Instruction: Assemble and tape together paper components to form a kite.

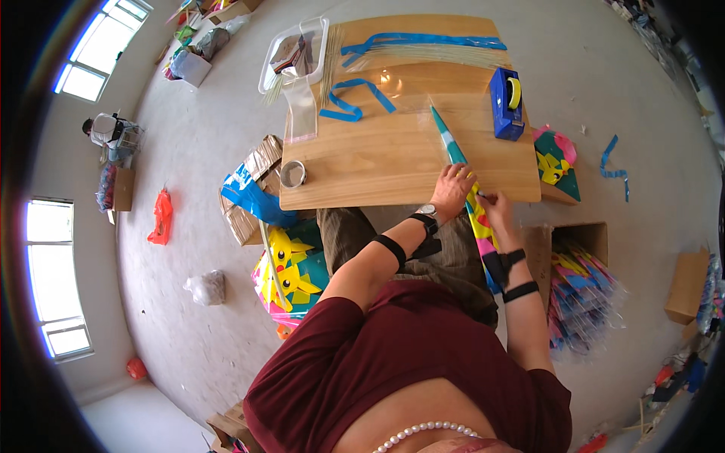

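A long, narrow roll of printed sheet, teal and white at its pointed far end and yellow, pink and black nearer me, lies slantwise over the table's front edge. It looks like a rolled-up kite. My left hand is closed over its upper part at the edge of the wooden table. Just to the right and nearer me, my right hand grips the roll's side with bent fingers; a small dark spot shows at its fingertips, too small to name. The roll's near end runs down beside my right wrist.
A blue tape dispenser stands at the table's right, a tape roll at its left corner. Blue strips, thin sticks and a clear bin lie farther back. Boxes with printed sheets flank my legs.
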A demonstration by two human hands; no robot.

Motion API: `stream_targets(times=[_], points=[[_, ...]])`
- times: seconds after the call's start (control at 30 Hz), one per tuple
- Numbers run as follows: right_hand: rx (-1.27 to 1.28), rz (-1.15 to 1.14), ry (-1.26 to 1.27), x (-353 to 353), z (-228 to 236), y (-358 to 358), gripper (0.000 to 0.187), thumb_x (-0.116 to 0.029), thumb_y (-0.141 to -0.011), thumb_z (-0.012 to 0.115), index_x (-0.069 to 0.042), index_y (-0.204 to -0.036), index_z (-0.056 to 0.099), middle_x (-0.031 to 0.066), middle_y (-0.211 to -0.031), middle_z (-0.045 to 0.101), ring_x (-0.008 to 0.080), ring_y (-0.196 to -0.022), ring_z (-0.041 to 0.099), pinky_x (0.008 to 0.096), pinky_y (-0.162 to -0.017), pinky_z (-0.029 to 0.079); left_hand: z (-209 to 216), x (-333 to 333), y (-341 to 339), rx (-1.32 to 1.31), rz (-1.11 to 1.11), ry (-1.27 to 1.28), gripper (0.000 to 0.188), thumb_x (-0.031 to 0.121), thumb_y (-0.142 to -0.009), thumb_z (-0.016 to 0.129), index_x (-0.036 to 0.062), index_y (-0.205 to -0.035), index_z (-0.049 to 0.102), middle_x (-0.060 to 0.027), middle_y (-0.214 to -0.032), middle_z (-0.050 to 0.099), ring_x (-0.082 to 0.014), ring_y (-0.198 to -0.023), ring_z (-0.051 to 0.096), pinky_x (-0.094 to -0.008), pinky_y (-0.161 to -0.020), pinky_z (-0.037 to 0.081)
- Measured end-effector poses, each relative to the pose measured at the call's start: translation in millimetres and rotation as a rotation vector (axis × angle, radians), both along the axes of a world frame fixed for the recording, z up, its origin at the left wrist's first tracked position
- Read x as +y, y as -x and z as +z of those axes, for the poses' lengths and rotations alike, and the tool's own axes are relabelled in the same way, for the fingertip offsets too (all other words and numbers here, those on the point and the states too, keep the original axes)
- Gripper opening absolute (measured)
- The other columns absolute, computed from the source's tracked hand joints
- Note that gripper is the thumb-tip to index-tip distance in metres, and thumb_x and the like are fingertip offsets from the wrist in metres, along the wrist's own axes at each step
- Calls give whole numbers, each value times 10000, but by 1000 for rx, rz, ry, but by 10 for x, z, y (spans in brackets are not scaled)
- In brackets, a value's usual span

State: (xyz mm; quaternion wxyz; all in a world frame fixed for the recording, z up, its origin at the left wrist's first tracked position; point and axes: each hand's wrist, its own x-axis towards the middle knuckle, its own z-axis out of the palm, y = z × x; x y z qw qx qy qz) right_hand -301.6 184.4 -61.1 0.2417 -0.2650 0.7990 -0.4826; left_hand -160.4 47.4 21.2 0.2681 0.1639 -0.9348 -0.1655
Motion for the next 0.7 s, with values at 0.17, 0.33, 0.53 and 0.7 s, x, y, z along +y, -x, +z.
stream_targets(times=[0.17,0.33,0.53,0.7], points=[[178,-10,-85,-794,241,-192,374,-276,-769,873,-19,-938,660,131,-850,730,287,-784,719,394,-724,555,22,-183,-108,37,73,-8,288,76,-813,627,42,-1099,630,-115,-1225,655,-334,-1249,569,-448,-1055,448],[188,35,-104,-910,380,-334,340,-207,-785,846,-21,-976,637,142,-874,728,317,-829,721,414,-746,558,-88,-319,-264,73,125,-77,292,62,-825,616,40,-1117,616,-134,-1218,671,-328,-1235,595,-440,-1042,467],[175,138,13,-71,273,-406,314,-150,-828,813,-3,-1054,651,150,-905,738,281,-840,731,386,-750,562,-186,-286,-325,53,150,-107,268,75,-895,594,27,-1155,635,-132,-1220,685,-309,-1230,600,-429,-1050,457],[-377,127,-174,616,521,-630,218,-167,-949,726,31,-1038,705,68,-898,719,147,-819,664,299,-734,525,-202,-244,-370,74,163,-146,258,88,-889,584,29,-1134,637,-131,-1219,684,-307,-1240,595,-432,-1065,447]])
